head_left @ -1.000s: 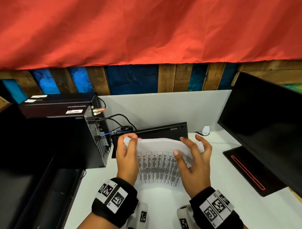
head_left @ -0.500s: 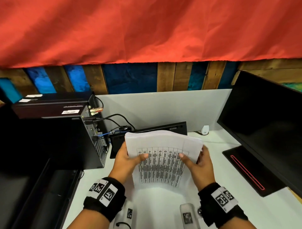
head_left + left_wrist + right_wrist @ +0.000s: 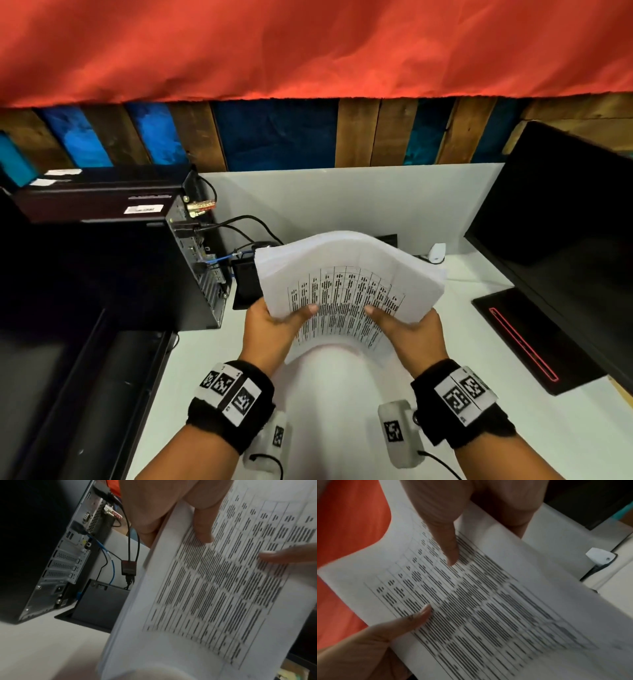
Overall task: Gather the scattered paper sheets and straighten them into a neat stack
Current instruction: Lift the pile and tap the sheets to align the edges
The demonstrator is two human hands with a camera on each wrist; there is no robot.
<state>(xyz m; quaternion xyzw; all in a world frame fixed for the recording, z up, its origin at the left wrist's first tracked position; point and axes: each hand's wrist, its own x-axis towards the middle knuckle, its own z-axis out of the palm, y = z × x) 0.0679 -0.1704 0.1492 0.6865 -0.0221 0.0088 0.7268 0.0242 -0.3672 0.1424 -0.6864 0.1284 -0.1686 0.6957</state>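
Observation:
A thick bundle of white paper sheets (image 3: pixel 346 274) with a printed table on top is held up above the white desk (image 3: pixel 335 394), bowed upward in the middle. My left hand (image 3: pixel 274 322) grips its left edge, thumb on the printed face. My right hand (image 3: pixel 407 325) grips the right edge the same way. In the left wrist view the paper sheets (image 3: pixel 205 601) fill the right side with my thumb (image 3: pixel 202 524) pressed on top. In the right wrist view the paper sheets (image 3: pixel 488 601) show both thumbs on the print. The fingers under the bundle are hidden.
A black computer tower (image 3: pixel 113 267) with cables stands at the left. A black box (image 3: pixel 246 284) sits behind the papers. A dark monitor (image 3: pixel 565 240) and its base (image 3: pixel 534 342) fill the right. A small white device (image 3: pixel 436 253) lies near the grey back panel.
The bundle went from lying under my flat hands on the desk to being lifted and tilted up toward me. Both hands shifted to the side edges, thumbs on top, and the sheets now bow upward.

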